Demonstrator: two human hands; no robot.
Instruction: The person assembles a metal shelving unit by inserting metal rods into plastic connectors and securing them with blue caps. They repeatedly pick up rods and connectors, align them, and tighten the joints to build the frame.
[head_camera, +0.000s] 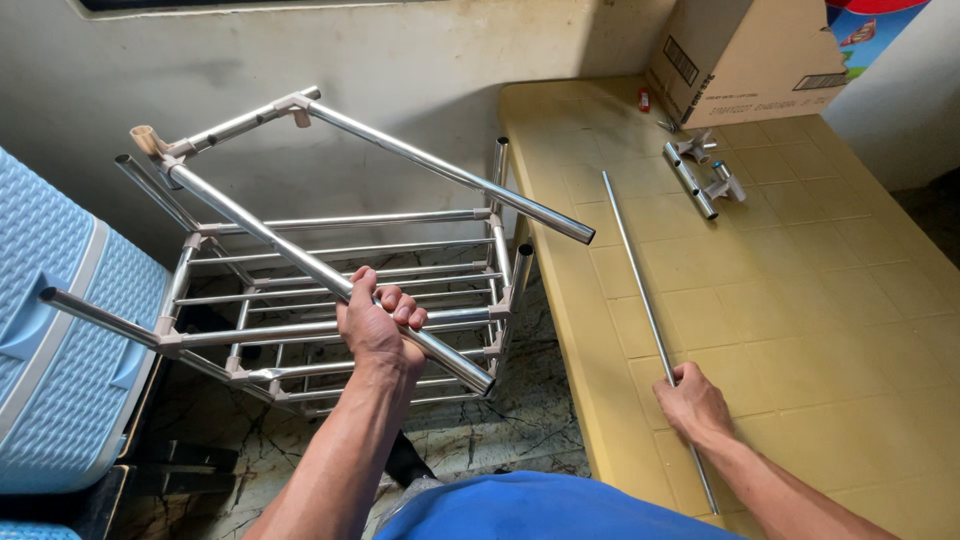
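A yellow tiled platform (800, 300) meets a grey wall over marbled floor. My left hand (375, 325) wraps tight around the U-shaped steel tube frame (300, 255), held above a metal rack (350, 300). My right hand (692, 402) closes on a thin rod (640, 290) lying on the tiles. A cardboard box (750, 55) and loose connectors (705, 165) sit beyond; a blue cabinet (60, 340) crowds the left.

This looks like a room in a home. Past the fingers stand a plain plastered wall (400, 60) and a marble-patterned floor (480, 430); beside them lie a yellow tiled tabletop (800, 300), a cardboard box (760, 50) and a blue woven-look plastic cabinet (60, 330).
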